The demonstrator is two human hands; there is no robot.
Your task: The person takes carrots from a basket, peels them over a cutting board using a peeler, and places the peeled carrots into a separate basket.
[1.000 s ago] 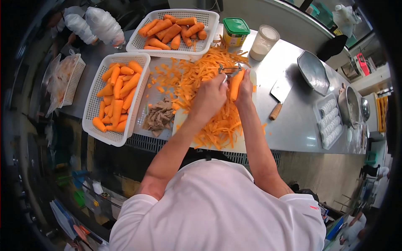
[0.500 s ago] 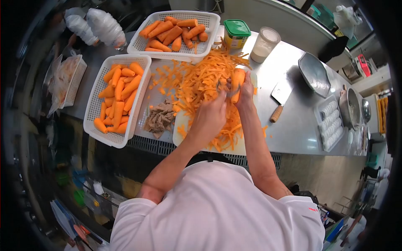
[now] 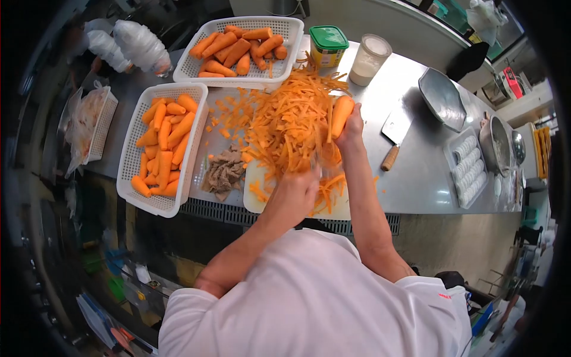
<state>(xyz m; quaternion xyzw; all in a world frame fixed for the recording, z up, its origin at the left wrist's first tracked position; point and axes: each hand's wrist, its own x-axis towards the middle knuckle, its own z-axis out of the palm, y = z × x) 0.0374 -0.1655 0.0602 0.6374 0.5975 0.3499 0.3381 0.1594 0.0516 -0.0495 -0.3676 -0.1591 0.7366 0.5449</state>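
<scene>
My right hand (image 3: 351, 127) grips a peeled-looking carrot (image 3: 342, 115), its thick end pointing up and away from me. My left hand (image 3: 299, 191) is closed around a peeler (image 3: 319, 167), which is smeared by motion and mostly hidden by the fingers. This hand is below and to the left of the carrot, apart from it. A large heap of carrot peelings (image 3: 291, 116) spreads under and beyond both hands, partly covering a pale cutting board (image 3: 254, 189).
Two white baskets of carrots stand at the left (image 3: 123, 172) and back (image 3: 184, 70). A crumpled brown cloth (image 3: 224, 172) lies by the board. Rightward are a wooden-handled scraper (image 3: 391, 158), a dark tray (image 3: 442, 101) and a clear container (image 3: 467, 169). A green-lidded tub (image 3: 329, 38) and a jar (image 3: 370, 59) stand behind.
My left hand has pulled back toward my body with the peeler, away from the carrot. The carrot stays in my right hand, now tilted a little. The whole view has shifted slightly.
</scene>
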